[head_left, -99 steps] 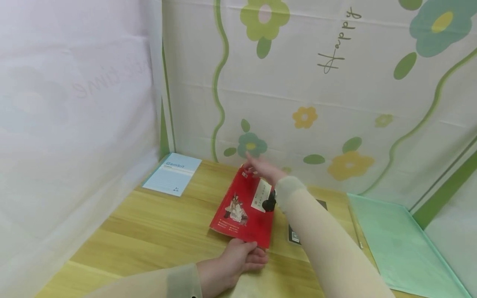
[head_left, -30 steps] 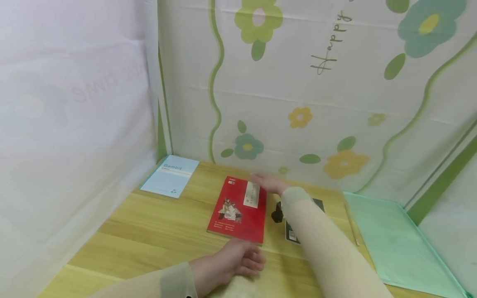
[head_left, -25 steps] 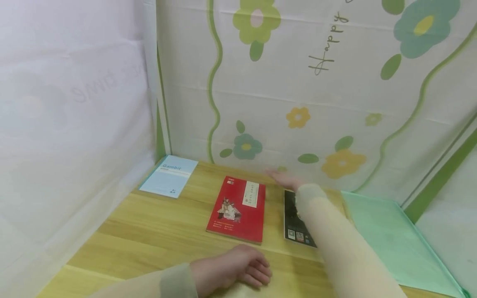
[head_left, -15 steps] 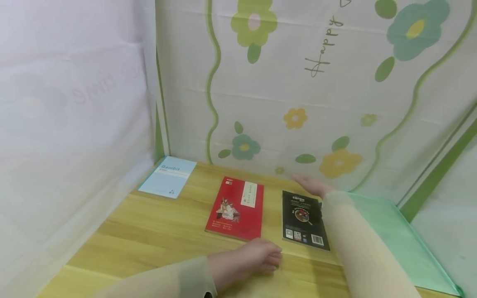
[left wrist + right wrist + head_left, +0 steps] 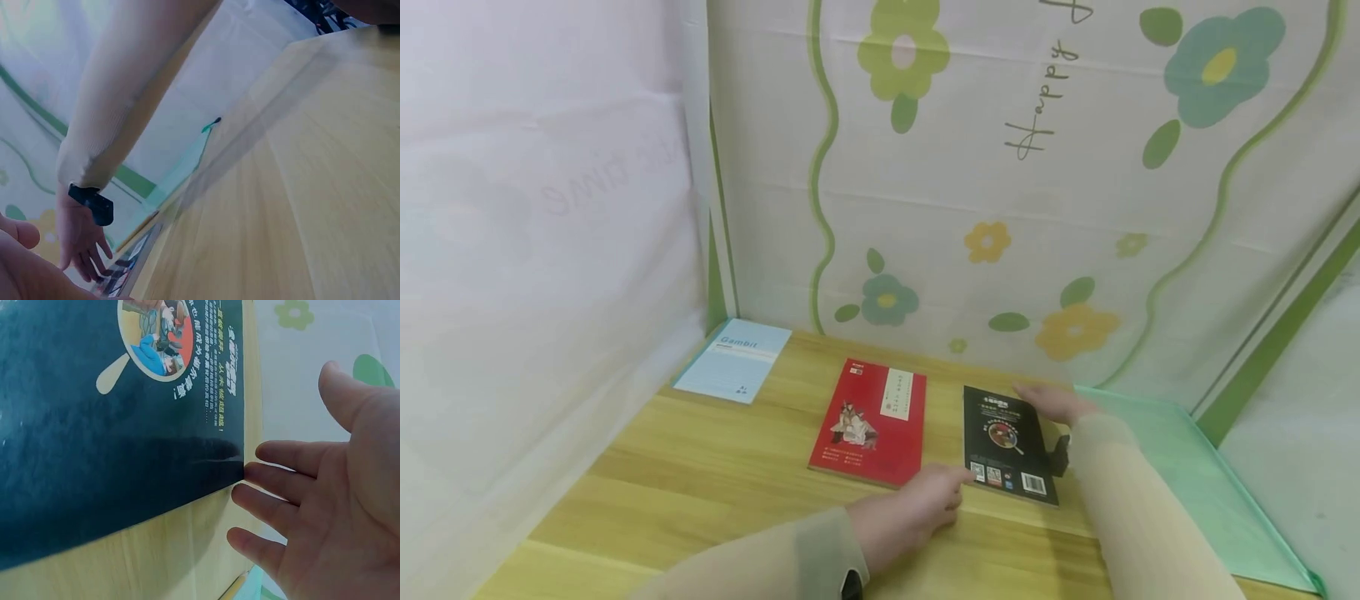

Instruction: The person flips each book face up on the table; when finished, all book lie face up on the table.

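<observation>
A black book (image 5: 1003,437) with a magnifying-glass picture lies flat on the wooden table. At its far right corner is my right hand (image 5: 1054,403), fingers straight; in the right wrist view the fingertips (image 5: 256,472) meet or nearly meet that corner. My left hand (image 5: 913,512) reaches to the near left corner, its forefinger close to or touching it. In the left wrist view, only part of the left hand (image 5: 28,269) shows at the lower left, with nothing gripped. A red book (image 5: 872,425) lies just beyond the left hand.
A light blue notebook (image 5: 733,361) marked "Gambit" lies at the back left. On the right, a translucent green folder (image 5: 1210,508) is partly behind the right sleeve. A pencil-like stick (image 5: 236,586) lies beside the black book. Patterned fabric walls (image 5: 925,208) enclose the table.
Earlier both hands were at the red book, which went from tilted to flat on the table. Both have since moved right to the black book, which the right arm partly covered before.
</observation>
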Demonstrator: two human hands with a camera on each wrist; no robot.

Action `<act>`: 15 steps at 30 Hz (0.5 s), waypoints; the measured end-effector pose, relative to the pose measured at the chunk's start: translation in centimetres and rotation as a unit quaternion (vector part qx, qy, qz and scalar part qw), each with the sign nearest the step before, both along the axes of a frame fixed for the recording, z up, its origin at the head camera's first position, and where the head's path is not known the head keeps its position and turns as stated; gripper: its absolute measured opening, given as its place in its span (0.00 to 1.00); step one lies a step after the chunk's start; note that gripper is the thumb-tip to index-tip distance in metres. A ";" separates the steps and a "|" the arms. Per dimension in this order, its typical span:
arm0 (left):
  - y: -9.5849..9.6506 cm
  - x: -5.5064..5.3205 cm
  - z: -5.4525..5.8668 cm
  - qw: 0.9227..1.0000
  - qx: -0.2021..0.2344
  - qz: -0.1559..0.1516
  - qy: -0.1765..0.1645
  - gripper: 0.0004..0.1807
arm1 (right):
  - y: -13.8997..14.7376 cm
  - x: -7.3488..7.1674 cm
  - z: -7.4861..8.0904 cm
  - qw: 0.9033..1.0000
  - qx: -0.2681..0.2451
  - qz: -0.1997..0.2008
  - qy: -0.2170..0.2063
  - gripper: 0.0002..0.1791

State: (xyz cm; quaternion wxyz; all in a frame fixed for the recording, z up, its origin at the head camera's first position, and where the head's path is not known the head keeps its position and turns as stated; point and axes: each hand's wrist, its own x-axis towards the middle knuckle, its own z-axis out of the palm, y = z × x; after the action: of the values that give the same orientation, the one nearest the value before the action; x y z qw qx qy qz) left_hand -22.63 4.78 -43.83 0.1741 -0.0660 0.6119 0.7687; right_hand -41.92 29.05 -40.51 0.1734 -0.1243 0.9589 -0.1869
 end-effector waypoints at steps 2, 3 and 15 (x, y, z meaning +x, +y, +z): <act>0.1 -0.1 0.0 1.000 0.026 -0.006 0.002 0.38 | 0.2 0.1 -0.2 1.000 0.005 -0.001 0.004 0.45; 0.1 -0.2 0.0 0.999 0.037 -0.007 0.002 0.39 | 0.3 0.1 -0.4 1.000 0.008 -0.004 0.008 0.43; 0.7 -0.6 0.7 0.997 0.064 0.031 -0.011 0.39 | 0.2 -0.1 -1.3 0.997 0.037 0.036 0.060 0.42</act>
State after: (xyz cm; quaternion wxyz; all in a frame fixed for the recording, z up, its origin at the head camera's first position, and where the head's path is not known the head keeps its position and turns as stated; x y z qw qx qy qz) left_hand -23.21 5.47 -43.10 0.1606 -0.0824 0.5572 0.8106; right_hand -42.07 29.22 -41.77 0.1267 -0.1628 0.9688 -0.1371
